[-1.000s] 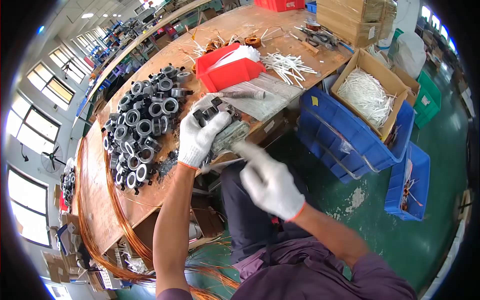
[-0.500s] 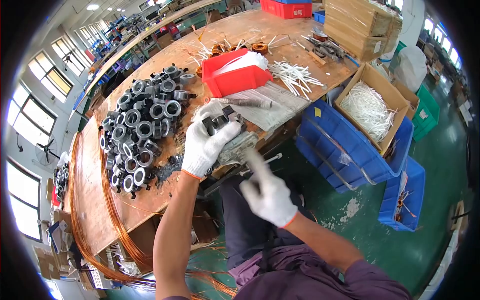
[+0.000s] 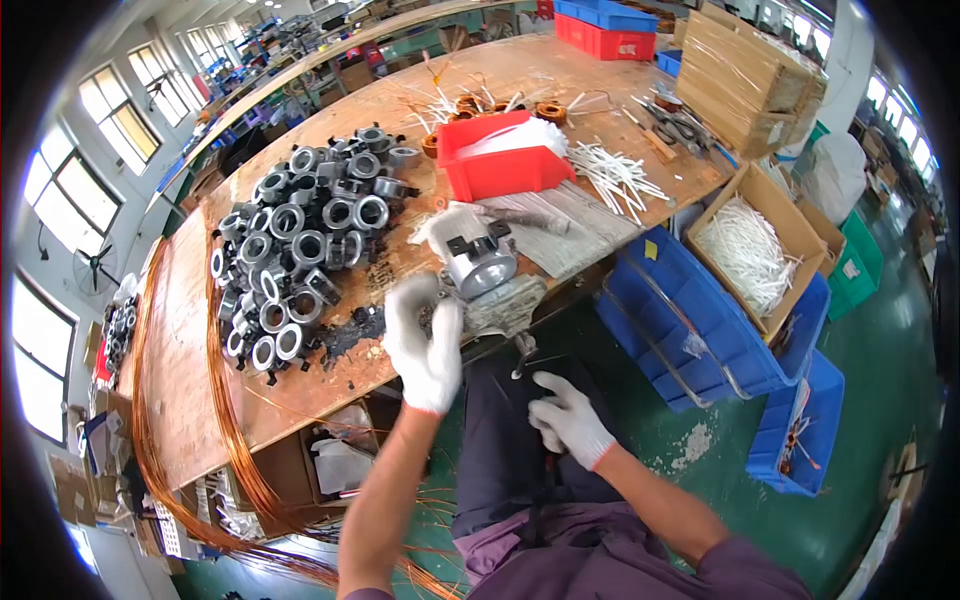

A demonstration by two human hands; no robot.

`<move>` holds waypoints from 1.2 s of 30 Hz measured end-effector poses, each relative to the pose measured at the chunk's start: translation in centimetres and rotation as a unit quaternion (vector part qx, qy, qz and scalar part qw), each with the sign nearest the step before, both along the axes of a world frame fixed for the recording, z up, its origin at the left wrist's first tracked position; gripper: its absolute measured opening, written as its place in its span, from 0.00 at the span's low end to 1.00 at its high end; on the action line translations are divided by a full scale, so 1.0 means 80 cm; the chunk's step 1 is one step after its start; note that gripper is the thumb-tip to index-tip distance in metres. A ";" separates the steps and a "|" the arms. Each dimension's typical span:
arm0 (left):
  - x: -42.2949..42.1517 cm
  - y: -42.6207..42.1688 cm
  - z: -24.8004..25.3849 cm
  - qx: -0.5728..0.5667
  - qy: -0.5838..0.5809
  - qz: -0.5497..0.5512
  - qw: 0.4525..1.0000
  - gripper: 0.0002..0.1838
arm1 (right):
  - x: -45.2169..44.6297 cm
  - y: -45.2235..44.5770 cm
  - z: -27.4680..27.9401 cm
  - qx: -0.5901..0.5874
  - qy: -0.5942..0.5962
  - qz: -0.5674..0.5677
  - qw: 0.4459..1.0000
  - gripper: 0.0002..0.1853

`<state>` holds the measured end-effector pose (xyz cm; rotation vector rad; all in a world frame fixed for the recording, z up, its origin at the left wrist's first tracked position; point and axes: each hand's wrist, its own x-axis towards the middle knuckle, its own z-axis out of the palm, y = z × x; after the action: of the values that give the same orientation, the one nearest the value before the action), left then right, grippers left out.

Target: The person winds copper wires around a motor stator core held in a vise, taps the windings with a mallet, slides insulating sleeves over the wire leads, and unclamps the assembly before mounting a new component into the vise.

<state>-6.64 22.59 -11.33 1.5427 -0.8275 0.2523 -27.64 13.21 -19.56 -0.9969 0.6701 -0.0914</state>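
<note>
A silver ring-shaped part with black tabs (image 3: 480,264) sits at a metal vise (image 3: 508,308) on the bench's front edge. My left hand (image 3: 424,335), in a white glove, is just left of the vise, its fingers apart and nothing seen between them. Below the vise handle (image 3: 524,355), over my lap, is my right hand (image 3: 568,415), also gloved, with fingers partly spread and holding nothing visible. Left of the vise lies a large heap of similar grey and black rings (image 3: 310,225).
Behind the vise stands a red bin (image 3: 505,180) with white material, beside loose white tubes (image 3: 615,178). Copper wire bundles (image 3: 225,400) hang over the left edge. At right are a blue crate (image 3: 690,335) and a carton of white strips (image 3: 745,250).
My left hand has come off the ring part and moved down and left, leaving the part at the vise. My right hand has dropped lower, away from the vise.
</note>
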 end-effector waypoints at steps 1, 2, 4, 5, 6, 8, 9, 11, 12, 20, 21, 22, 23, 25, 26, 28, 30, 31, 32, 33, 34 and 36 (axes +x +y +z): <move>-0.023 0.014 -0.014 0.033 -0.018 0.013 0.999 0.12 | -0.016 -0.001 -0.006 -0.016 0.030 -0.014 0.999 0.32; -0.047 0.018 -0.043 0.092 0.032 0.012 0.995 0.15 | -0.029 0.001 -0.033 -0.003 0.050 -0.022 0.998 0.27; -0.069 0.014 -0.086 0.181 0.044 -0.105 0.977 0.29 | -0.057 0.014 -0.075 0.029 0.074 -0.008 0.997 0.18; -0.071 0.006 -0.107 0.230 0.048 -0.157 0.959 0.34 | -0.064 0.026 -0.096 0.048 0.093 0.005 0.994 0.17; -0.074 0.000 -0.101 0.283 0.173 -0.225 0.916 0.36 | -0.070 0.041 -0.117 0.052 0.077 0.001 0.996 0.17; -0.076 0.001 -0.084 0.366 0.143 -0.151 0.907 0.29 | -0.069 0.055 -0.117 0.032 0.074 0.022 0.996 0.16; -0.073 0.010 -0.067 0.413 0.086 -0.106 0.900 0.26 | -0.067 0.058 -0.116 0.000 0.080 0.031 0.996 0.16; -0.060 0.046 -0.023 0.486 -0.039 -0.077 0.870 0.24 | -0.069 0.054 -0.107 -0.019 0.082 0.046 0.995 0.15; -0.056 0.052 -0.020 0.479 -0.076 -0.076 0.871 0.24 | -0.067 0.055 -0.105 -0.027 0.083 0.039 0.995 0.15; 0.022 0.186 0.006 0.300 -0.035 0.192 0.934 0.11 | -0.073 0.025 -0.109 0.022 0.097 0.005 0.995 0.14; 0.059 0.223 -0.015 0.291 -0.063 0.281 0.912 0.08 | -0.072 0.023 -0.104 0.021 0.104 0.006 0.994 0.14; 0.097 0.263 -0.030 0.250 -0.126 0.357 0.891 0.09 | -0.073 0.021 -0.101 0.019 0.106 0.012 0.994 0.13; 0.131 0.305 -0.039 0.293 -0.130 0.437 0.840 0.07 | -0.074 0.020 -0.098 0.016 0.108 0.017 0.994 0.13; 0.181 0.382 -0.042 0.377 -0.107 0.544 0.742 0.07 | -0.072 0.025 -0.093 0.013 0.106 0.016 0.994 0.13; 0.208 0.417 -0.052 0.358 -0.105 0.576 0.727 0.08 | -0.072 0.028 -0.088 0.015 0.108 0.016 0.994 0.13; 0.244 0.462 -0.055 0.335 -0.104 0.606 0.714 0.08 | -0.070 0.036 -0.076 0.031 0.092 0.013 0.995 0.12; 0.267 0.488 -0.052 0.367 -0.020 0.649 0.666 0.11 | -0.067 0.050 -0.060 0.029 0.088 0.021 0.995 0.12; 0.280 0.504 -0.053 0.364 -0.021 0.647 0.669 0.11 | -0.065 0.057 -0.053 0.030 0.086 0.030 0.995 0.11; 0.296 0.521 -0.059 0.348 0.046 0.575 0.739 0.12 | -0.064 0.062 -0.048 0.020 0.096 0.036 0.994 0.11; 0.302 0.524 -0.054 0.328 0.111 0.494 0.798 0.12 | -0.064 0.064 -0.049 0.019 0.094 0.032 0.995 0.11; 0.305 0.526 -0.051 0.349 0.125 0.488 0.791 0.13 | -0.066 0.066 -0.052 0.002 0.096 0.045 0.994 0.11; 0.308 0.529 -0.049 0.352 0.104 0.496 0.787 0.13 | -0.071 0.069 -0.059 -0.014 0.093 0.063 0.994 0.11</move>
<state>18.04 64.95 -15.27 2.5808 0.2113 0.5557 -33.31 18.70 -24.31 -1.0815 0.7756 0.1052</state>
